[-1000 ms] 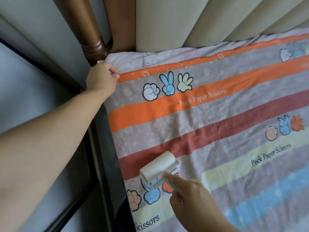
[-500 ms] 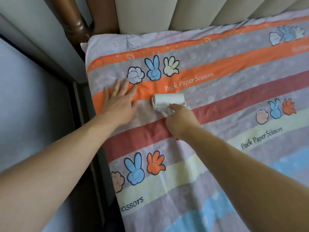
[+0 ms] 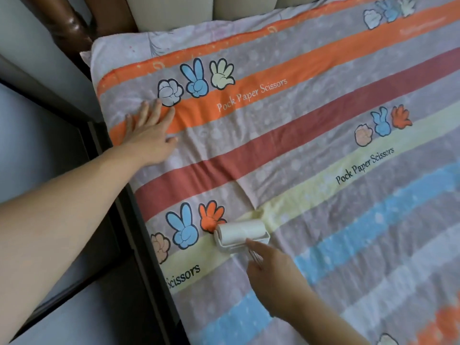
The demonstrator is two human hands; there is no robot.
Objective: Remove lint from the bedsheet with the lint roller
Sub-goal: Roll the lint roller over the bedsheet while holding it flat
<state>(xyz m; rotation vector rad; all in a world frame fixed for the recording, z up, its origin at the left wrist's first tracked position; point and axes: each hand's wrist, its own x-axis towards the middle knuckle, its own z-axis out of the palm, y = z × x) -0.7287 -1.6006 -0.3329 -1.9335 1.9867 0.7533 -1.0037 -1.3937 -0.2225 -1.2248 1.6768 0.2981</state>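
Gripping hand: your right hand (image 3: 271,275) curls round the handle of the lint roller (image 3: 240,232), index finger laid forward toward its frame, low in the centre of the picture.
Lint roller: its white drum lies on the bedsheet (image 3: 323,220), across the pale yellow stripe, just beside the orange printed hand.
Bracing hand: your left hand (image 3: 149,135) lies flat with fingers spread and holds nothing; it presses the orange stripe at the upper left, well apart from the roller.
Crease risk: a crease (image 3: 256,212) bunches just above the drum. Rolling into it would likely drag the loose cloth and fold it onto the sticky paper, because your bracing hand is too far off to keep that patch taut.
Edge risk: the dark bed frame (image 3: 139,232) runs close on the roller's left; a stroke drifting that way could slip off the sheet.
Around: a padded headboard (image 3: 174,8) and a wooden bedpost (image 3: 72,23) sit along the top.
In the way: only that crease.
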